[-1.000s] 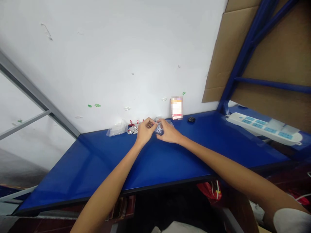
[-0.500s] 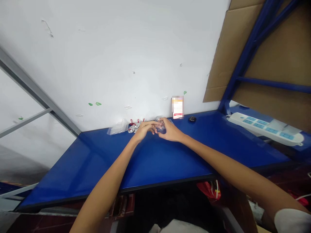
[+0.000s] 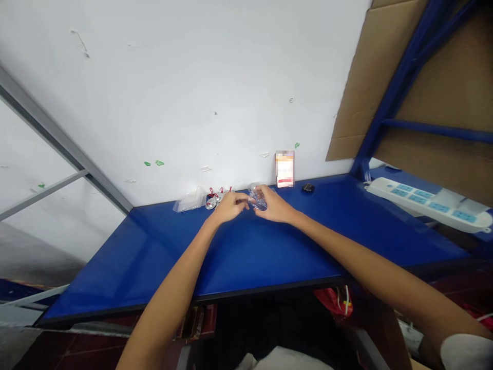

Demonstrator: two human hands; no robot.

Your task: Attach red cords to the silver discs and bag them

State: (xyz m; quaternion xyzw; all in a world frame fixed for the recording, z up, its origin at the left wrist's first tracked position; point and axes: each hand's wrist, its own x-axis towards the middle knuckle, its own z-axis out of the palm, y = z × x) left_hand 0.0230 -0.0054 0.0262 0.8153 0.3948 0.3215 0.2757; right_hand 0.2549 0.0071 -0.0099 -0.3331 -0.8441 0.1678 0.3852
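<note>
Over the far part of the blue table, my right hand (image 3: pixel 274 206) curls its thumb and fingers around a crinkled clear plastic bag (image 3: pixel 260 203). My left hand (image 3: pixel 231 207) meets the bag's left edge with thumb and fingers pinched together. What the bag contains is too small to tell. Left of my left hand lie several round silvery pieces with red cord loops (image 3: pixel 210 204), partly covered by that hand. Beyond them, against the wall, rests a pile of flat clear plastic bags (image 3: pixel 191 200). Another small round piece (image 3: pixel 253 186) shows just behind my fingers.
A lit, blurred phone-like panel (image 3: pixel 285 169) leans upright on the wall. To its right sits a small black object (image 3: pixel 308 188), perhaps a mouse. A white power strip (image 3: pixel 427 203) runs along the right side by a blue metal frame (image 3: pixel 396 97).
My left hand has drawn slightly away from the right, its fingers now more bent. More of the plastic bag shows between the hands. The whole view has shifted a little.
</note>
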